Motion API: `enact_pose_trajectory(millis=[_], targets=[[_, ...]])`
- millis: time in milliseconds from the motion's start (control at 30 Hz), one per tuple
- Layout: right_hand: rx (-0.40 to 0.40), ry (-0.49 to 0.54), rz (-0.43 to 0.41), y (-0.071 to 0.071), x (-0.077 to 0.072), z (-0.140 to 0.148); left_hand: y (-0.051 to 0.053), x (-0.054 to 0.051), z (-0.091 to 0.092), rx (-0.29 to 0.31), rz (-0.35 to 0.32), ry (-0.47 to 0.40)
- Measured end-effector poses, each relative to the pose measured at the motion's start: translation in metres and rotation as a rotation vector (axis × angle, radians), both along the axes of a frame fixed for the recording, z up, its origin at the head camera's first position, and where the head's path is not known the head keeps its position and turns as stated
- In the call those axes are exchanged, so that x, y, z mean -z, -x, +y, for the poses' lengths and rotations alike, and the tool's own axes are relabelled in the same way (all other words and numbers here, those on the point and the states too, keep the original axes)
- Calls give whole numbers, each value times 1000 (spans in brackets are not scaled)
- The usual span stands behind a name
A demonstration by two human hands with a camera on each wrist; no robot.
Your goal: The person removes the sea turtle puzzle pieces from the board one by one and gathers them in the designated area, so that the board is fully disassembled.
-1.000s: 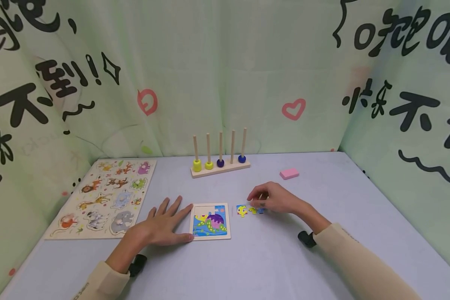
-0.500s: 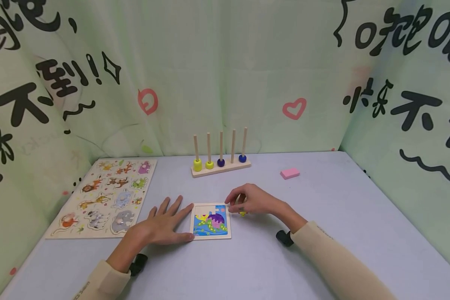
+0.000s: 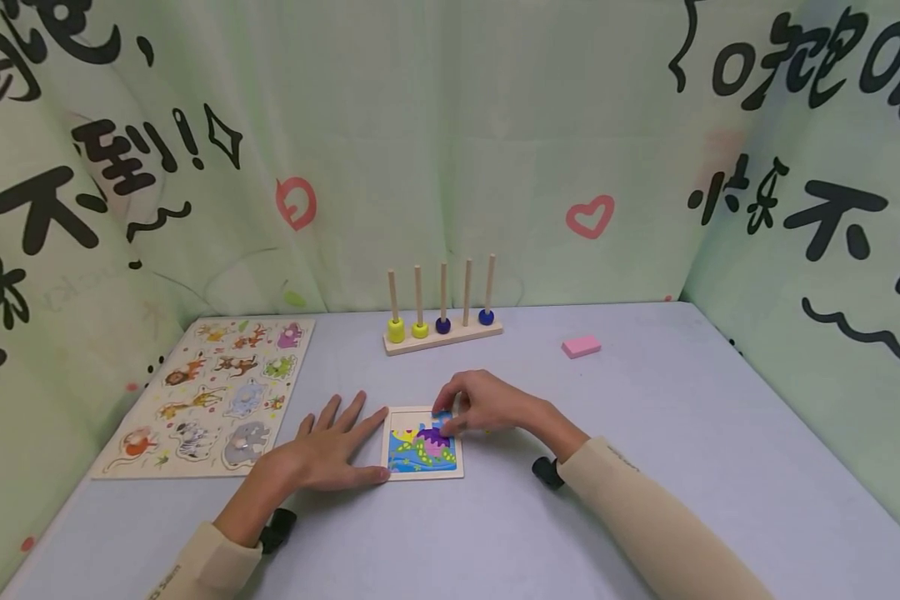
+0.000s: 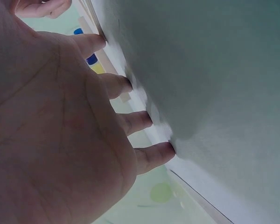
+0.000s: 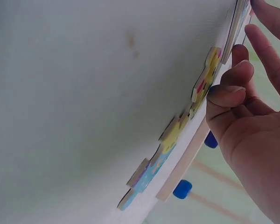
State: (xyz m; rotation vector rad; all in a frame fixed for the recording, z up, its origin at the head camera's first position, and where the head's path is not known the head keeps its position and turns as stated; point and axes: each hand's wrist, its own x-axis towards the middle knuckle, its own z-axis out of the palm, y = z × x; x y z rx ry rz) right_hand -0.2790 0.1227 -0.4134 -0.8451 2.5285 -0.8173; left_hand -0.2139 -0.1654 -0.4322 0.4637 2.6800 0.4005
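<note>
My left hand (image 3: 322, 454) lies spread on the table, its thumb and index finger touching the left edge of a small wooden jigsaw puzzle (image 3: 422, 477). The puzzle picture is blue, purple, green and yellow. Over the puzzle's upper right corner, my right hand (image 3: 487, 404) pinches a small puzzle piece between thumb and index finger, mostly hidden by the fingers. Loose puzzle pieces (image 5: 168, 140), yellow and blue, lie on the table beneath the right hand, largely covered in the head view. The left wrist view shows the left palm and fingertips (image 4: 161, 151) at the tabletop.
A large animal peg board (image 3: 228, 383) lies at the left. Behind the puzzle stands a wooden rack (image 3: 444, 335) with upright pegs and yellow and dark blue beads. A pink block (image 3: 581, 347) rests at the back right. Curtains enclose the white table (image 3: 682, 400).
My right hand has moved left from the loose pieces to the puzzle's upper right corner, bringing a piece. My left hand has stayed at the puzzle's left edge.
</note>
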Motion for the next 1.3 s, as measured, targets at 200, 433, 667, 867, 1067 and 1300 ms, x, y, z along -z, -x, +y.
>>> enact_pose_trajectory(millis=[200, 433, 667, 867, 1067, 1300], targets=[[-31, -29, 0, -1, -3, -5, -6, -10, 3, -2, -9, 2], [-14, -54, -9, -4, -5, -5, -4, -5, 2, 11, 8, -8], [-9, -53, -15, -4, -5, -7, 1, 6, 0, -4, 29, -16], [-7, -50, -16, -4, -4, -8, -2, 3, 1, -8, 34, -16], [-7, -50, -7, -4, -3, -9, -5, -5, 4, -1, 22, -3], [-27, -32, 5, -6, -3, -8, -3, -2, 1, 3, 18, -4]])
